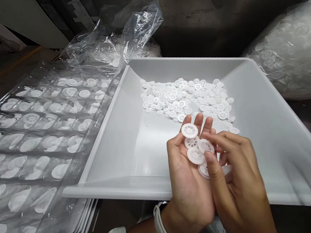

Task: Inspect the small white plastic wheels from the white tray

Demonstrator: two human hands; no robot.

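My left hand (188, 179) is turned palm up over the near side of a light grey tray (137, 151). It cradles several white plastic wheels (196, 156), round with spoked centres, lying partly over one another; the lowest seems to have a toothed rim. My right hand (236, 174) reaches in from the right, its thumb and fingers closing around a wheel (205, 146) at the pile's edge. Its fingers hide part of the lower wheels. Beyond both hands, a loose heap of similar small white wheels (181, 95) covers the far part of the tray floor.
Left of the tray lies a clear compartment tray (73, 154) with white parts in its pockets, above stacked sheets. A crumpled clear plastic bag (135, 29) stands behind. At right is a full bag of white wheels (299, 53); a dark wall (203, 15) rises behind.
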